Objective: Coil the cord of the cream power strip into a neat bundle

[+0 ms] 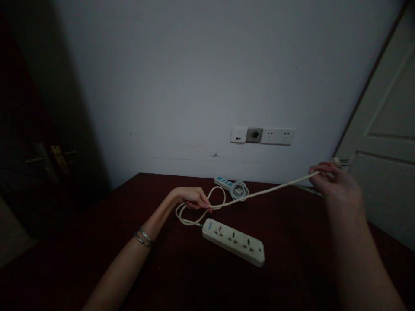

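A white power strip with several sockets lies on the dark red table, near the middle. Its cream power cord runs in loose loops from the strip's left end. My left hand pinches the cord just behind the strip, where the loops meet. Raised at the right, my right hand grips the cord close to its plug, whose metal prongs point right. Between the two hands the cord is stretched nearly straight, sloping up to the right. A bracelet sits on my left wrist.
At the table's back edge lies a smaller white power strip with a coiled grey-white cord. Wall sockets are set above it. A pale door stands at the right, a dark door with a handle at the left.
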A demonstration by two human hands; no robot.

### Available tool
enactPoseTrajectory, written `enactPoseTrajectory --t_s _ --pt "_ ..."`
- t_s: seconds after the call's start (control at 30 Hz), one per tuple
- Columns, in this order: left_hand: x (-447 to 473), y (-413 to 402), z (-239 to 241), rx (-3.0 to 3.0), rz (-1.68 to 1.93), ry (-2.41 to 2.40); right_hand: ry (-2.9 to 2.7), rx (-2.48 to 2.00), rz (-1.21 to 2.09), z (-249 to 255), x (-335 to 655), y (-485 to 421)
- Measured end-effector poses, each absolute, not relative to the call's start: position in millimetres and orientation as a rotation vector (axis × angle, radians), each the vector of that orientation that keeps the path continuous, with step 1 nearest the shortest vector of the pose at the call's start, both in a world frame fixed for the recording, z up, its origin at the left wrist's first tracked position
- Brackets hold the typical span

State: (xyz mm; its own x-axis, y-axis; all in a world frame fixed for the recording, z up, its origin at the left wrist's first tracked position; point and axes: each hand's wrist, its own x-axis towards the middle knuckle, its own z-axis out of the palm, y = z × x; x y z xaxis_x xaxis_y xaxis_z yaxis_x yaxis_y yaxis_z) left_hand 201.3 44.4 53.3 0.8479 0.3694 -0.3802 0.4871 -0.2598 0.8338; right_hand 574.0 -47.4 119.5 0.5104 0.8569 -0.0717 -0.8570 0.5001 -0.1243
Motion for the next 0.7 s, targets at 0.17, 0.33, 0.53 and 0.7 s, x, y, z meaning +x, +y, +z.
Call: enactPoseTrajectory --t_s 0.17,0.33,0.53,0.7 --pt "204.0 50.6 44.2 1.925 -0.145 0.783 -0.078 -0.142 1.024 121.8 560.3 -47.8" --pt "190.1 53.3 48.0 1.901 -0.089 0.645 -0.215 -0.129 1.030 121.7 556.7 -48.5" --pt "182.4 41.4 66.9 1.774 0.263 0.611 -0.524 -0.251 0.832 126.6 556.6 -54.5" --pt "189.6 38.3 71.3 1.510 0.449 0.551 -0.841 -0.463 0.701 132.5 537.0 -61.2"
